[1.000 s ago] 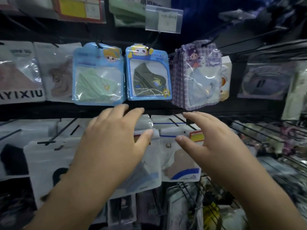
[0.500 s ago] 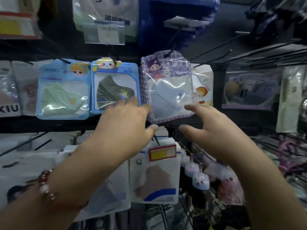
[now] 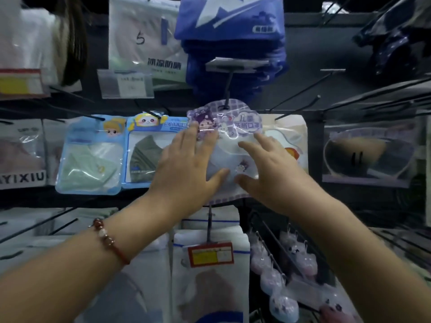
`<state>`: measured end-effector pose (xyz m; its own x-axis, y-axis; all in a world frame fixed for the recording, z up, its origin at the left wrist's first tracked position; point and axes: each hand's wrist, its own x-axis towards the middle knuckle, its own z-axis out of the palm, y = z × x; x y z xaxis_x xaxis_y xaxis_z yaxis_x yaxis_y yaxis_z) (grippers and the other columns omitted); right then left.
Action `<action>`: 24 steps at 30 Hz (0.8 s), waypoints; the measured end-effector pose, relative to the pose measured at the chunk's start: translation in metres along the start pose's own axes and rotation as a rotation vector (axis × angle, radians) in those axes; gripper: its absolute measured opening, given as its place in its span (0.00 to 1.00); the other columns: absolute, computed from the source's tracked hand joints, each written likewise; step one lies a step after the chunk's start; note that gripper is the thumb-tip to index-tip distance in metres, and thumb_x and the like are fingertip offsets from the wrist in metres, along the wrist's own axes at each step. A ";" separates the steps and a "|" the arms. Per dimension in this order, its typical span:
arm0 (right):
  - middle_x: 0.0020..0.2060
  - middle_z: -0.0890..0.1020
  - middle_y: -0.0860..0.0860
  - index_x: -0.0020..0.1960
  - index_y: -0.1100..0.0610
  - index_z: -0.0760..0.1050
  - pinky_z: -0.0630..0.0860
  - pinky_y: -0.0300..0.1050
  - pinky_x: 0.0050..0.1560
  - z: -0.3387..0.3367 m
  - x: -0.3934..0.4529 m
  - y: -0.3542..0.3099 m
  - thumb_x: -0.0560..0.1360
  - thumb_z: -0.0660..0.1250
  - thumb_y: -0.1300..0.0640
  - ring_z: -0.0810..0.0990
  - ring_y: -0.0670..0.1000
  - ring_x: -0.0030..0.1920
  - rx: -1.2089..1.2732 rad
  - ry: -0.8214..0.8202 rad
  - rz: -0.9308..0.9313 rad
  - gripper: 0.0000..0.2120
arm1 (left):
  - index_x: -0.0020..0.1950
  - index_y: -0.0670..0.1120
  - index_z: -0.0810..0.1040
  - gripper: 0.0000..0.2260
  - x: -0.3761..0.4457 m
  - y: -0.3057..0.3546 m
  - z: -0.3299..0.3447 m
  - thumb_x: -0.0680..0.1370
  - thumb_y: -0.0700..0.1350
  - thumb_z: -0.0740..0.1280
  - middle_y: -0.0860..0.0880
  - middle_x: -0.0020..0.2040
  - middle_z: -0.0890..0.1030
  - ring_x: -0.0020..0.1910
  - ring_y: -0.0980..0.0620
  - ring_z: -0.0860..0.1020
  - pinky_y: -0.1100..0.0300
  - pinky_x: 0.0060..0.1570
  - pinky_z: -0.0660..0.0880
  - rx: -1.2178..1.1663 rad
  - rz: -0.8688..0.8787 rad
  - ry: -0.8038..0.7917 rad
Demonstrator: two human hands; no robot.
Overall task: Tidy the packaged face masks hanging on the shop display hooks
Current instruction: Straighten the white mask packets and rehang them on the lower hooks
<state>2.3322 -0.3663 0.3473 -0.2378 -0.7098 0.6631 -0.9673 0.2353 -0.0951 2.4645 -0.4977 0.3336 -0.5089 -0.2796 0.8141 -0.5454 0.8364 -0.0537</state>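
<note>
Task underway: left hand [image 3: 186, 169] and right hand [image 3: 270, 173], fingers spread flat, gripping nothing, press the purple checked plastic mask packet [image 3: 227, 122] at 12 o'clock; neighbouring hooks remain untended.

Both bare forearms reached forward and upward, converging. Left hand [image 3: 184, 169] spread flat, palm away, fingers [image 3: 191, 136] straight, thumb out rightward. Right hand [image 3: 277, 173] likewise spread, fingers loosely extended, thumb pointing leftward. Thumbs close together, apart.
</note>
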 end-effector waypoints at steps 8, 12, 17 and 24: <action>0.80 0.44 0.52 0.80 0.47 0.46 0.48 0.55 0.76 -0.004 0.039 0.004 0.77 0.64 0.40 0.42 0.57 0.79 -0.135 -0.006 -0.088 0.39 | 0.82 0.57 0.43 0.43 0.027 -0.005 0.014 0.75 0.71 0.61 0.49 0.81 0.36 0.80 0.44 0.46 0.44 0.75 0.54 -0.120 -0.134 -0.097; 0.80 0.44 0.54 0.80 0.48 0.45 0.47 0.57 0.76 -0.003 0.053 0.006 0.78 0.63 0.41 0.41 0.59 0.79 -0.236 -0.043 -0.092 0.39 | 0.82 0.54 0.41 0.44 0.041 -0.014 0.020 0.75 0.70 0.60 0.45 0.81 0.36 0.80 0.43 0.45 0.46 0.76 0.52 0.048 -0.072 -0.114; 0.80 0.46 0.53 0.80 0.50 0.48 0.50 0.58 0.77 0.009 0.070 0.017 0.78 0.63 0.40 0.44 0.60 0.79 -0.215 -0.072 -0.082 0.38 | 0.82 0.53 0.41 0.44 0.062 -0.029 0.035 0.77 0.65 0.65 0.42 0.82 0.39 0.80 0.40 0.48 0.45 0.77 0.54 0.140 -0.023 -0.164; 0.80 0.40 0.53 0.80 0.49 0.46 0.50 0.61 0.76 0.045 0.090 0.044 0.77 0.64 0.39 0.40 0.60 0.79 -0.157 -0.137 -0.050 0.40 | 0.82 0.53 0.42 0.39 0.076 -0.038 0.060 0.80 0.60 0.63 0.40 0.82 0.41 0.81 0.40 0.47 0.46 0.78 0.47 0.184 -0.052 -0.246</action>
<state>2.2637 -0.4499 0.3696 -0.2101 -0.8042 0.5560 -0.9551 0.2904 0.0591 2.4067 -0.5790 0.3628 -0.6109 -0.4439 0.6556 -0.6746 0.7253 -0.1375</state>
